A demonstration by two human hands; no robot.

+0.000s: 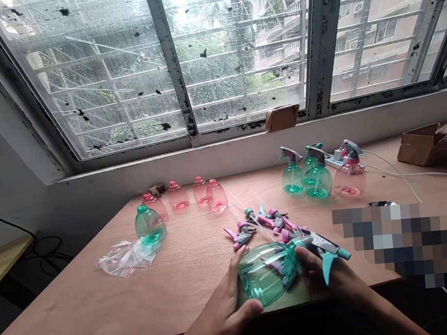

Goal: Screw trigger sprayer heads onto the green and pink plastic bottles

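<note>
A clear green spray bottle lies tilted on its side above the table's front edge, its neck pointing right. My left hand is closed round its base. At the neck, my right hand grips the collar of the grey and teal trigger head, which sits on the bottle's mouth; some fingers are hidden behind it. Just beyond lie several loose trigger heads, among them a pink one and a teal one, with thin dip tubes.
Several pink bottles without heads and a green bottle stand at the left, near plastic bags. Back right are green spray bottles, a pink spray bottle, a power strip, cables and a cardboard box. A blurred patch covers the right side.
</note>
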